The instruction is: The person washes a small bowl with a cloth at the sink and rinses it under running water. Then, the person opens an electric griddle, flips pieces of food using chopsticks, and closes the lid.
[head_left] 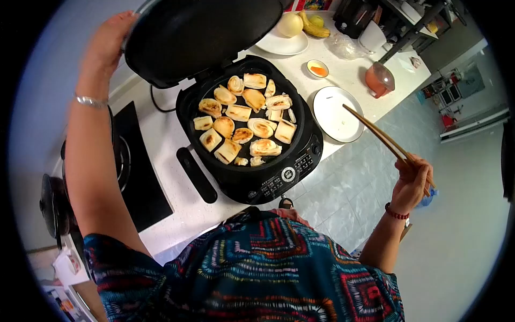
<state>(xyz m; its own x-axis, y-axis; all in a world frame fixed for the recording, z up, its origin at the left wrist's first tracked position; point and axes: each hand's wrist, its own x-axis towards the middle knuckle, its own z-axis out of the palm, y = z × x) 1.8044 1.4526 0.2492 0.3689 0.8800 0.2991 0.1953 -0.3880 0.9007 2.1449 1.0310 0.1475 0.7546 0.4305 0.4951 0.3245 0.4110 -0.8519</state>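
My left hand (113, 40) is raised at the upper left, its fingers closed on the rim of the black lid (188, 37), which stands open. Below the lid, the round black electric pan (188, 115) holds several browned pieces of bread (237, 112), some rolled and some cut flat. On the right, my right hand (413, 182) grips a pair of wooden chopsticks (383, 138). Their tips are over the edge of a white plate (335, 115) beside the pan, with nothing between them.
A small bowl with an orange item (317, 68), a reddish pot (380, 80), and a plate (284, 47) with fruit stand on the counter behind. A black cooktop (142, 166) lies left of the pan. A black shelf rises at the upper right.
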